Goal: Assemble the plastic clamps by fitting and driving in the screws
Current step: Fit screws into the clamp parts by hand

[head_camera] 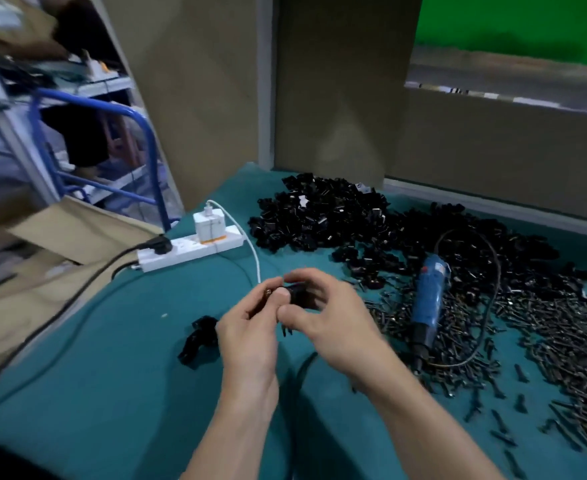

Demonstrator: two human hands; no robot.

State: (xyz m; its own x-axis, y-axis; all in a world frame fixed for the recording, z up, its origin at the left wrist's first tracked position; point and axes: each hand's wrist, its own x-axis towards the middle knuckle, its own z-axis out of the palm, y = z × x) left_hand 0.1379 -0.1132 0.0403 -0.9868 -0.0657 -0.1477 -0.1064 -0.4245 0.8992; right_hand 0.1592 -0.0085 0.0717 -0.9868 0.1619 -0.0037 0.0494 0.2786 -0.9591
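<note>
Centre frame, as I view it: left hand (pixel 250 327) and right hand (pixel 323 317), fingers curled, together pinch one black clamp (pixel 299 293) above the teal cloth (pixel 112 375); to their right lie the blue screwdriver (pixel 427 299) and loose screws (pixel 562 341), with the clamp heap (pixel 319 216) beyond, toward upper centre.

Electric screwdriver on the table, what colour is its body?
Blue body on the electric screwdriver, with a black nose; head view shows it best.
</note>
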